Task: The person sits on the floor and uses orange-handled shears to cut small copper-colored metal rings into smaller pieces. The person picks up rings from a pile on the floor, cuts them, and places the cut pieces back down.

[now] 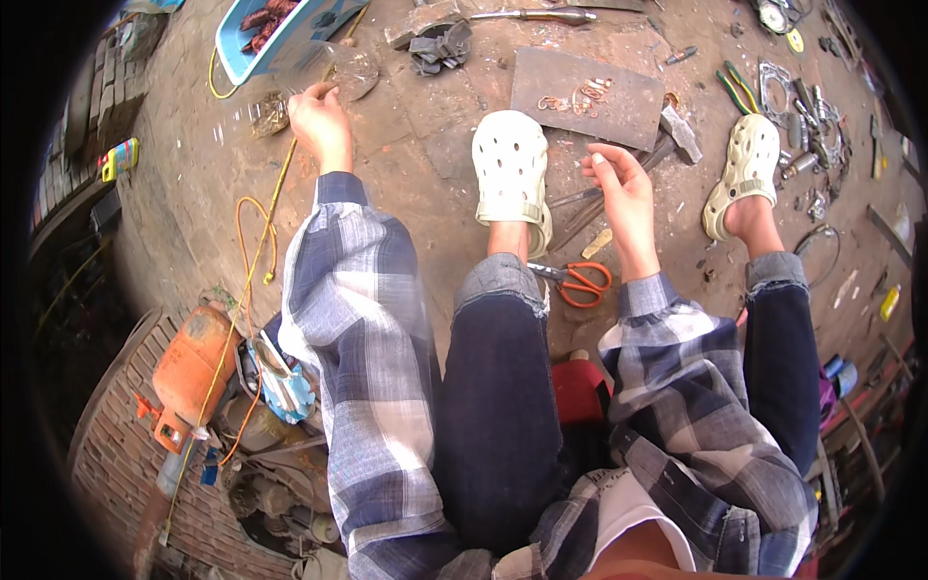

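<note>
My left hand (319, 126) is at the upper left, fingers pinched on a clear plastic bag (350, 72), partly see-through and blurred. A second clear bag with small pieces (269, 114) lies beside it. My right hand (619, 193) hangs near my shoes, fingers loosely bent and apart, holding nothing. Just above it lie a dark metal sheet (541, 77) with small copper-coloured pieces (590, 95) and a hammer (681, 135). Orange-handled scissors (583, 286) lie below, between my legs.
A light blue tub (237, 43) of reddish parts stands top left. Yellow and orange cords run down past an orange gas cylinder (191, 365) at lower left. Green-yellow pliers (737, 89), scattered metal parts (807, 145) and a dark clamp-like object (440, 48) lie on the dirty floor.
</note>
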Action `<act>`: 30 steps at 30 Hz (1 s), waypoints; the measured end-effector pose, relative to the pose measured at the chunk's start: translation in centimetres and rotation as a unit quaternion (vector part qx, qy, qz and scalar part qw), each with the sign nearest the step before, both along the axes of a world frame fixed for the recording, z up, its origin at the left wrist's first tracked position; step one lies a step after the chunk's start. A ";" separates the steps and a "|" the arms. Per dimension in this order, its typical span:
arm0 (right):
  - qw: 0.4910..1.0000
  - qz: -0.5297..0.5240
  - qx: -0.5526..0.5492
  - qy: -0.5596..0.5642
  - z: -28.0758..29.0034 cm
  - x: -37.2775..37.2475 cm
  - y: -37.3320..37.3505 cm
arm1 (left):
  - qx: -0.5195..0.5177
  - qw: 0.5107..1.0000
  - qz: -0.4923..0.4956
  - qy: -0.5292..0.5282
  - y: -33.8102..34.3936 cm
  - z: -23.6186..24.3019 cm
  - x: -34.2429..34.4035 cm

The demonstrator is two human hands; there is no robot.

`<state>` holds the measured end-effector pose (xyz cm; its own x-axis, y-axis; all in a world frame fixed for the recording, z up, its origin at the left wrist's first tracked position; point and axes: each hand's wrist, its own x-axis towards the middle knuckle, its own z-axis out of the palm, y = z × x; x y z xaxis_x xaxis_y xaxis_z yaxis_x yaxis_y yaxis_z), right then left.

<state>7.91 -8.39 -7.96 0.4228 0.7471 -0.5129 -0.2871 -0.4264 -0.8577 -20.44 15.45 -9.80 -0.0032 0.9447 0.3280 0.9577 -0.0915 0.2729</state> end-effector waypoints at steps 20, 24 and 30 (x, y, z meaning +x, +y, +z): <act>0.994 0.105 -0.018 -0.017 -0.3 -3.8 0.7 | -0.063 0.992 -0.086 -0.070 -17.5 3.0 4.9; 0.990 0.133 -0.037 0.028 -0.6 -6.7 1.6 | -0.074 0.988 -0.090 -0.102 -17.5 3.6 4.5; 0.975 0.176 -0.007 0.139 -2.6 -11.2 2.8 | -0.138 0.978 -0.038 -0.150 -16.0 4.3 3.8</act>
<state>-3.33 -5.63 -10.52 -0.0148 0.8124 -0.5829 -0.3406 -0.5522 -0.7610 -16.62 -0.55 -5.53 0.0134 0.9983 0.0562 0.8236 -0.0429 0.5656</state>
